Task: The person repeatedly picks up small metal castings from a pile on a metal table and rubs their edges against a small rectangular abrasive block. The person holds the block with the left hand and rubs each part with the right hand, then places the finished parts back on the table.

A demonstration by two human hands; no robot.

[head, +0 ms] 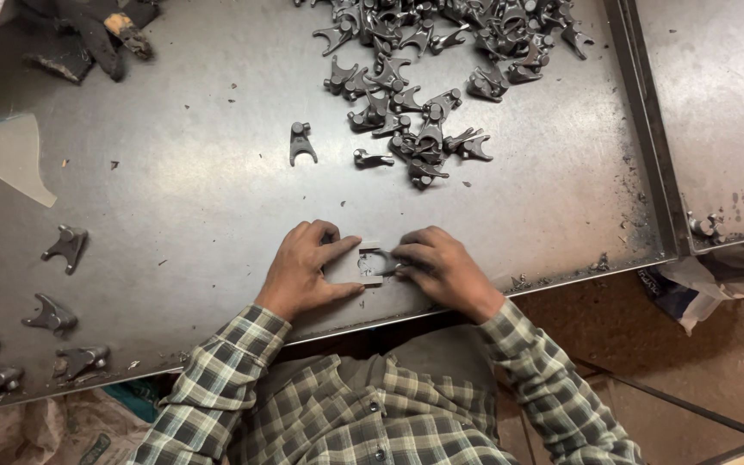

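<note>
1. Head view: grey sheet-metal tabletop (217, 198) spans the frame.
2. Big heap of dark cast-metal fork-shaped parts (424, 77) lies at the far edge, seemingly unhandled.
3. About 6 like parts (53, 314) lie apart at left, probably done.
4. Left hand (307, 267) presses a small pale flat gauge plate (350, 267).
5. Right hand (441, 267) pinches 1 dark fork part (378, 261) against it.

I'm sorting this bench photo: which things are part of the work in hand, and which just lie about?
In hand:
left hand
right hand
flat metal block
small dark casting
heap of castings
set-aside castings

Lying about:
dark gloves
plastic bag
metal table
</note>
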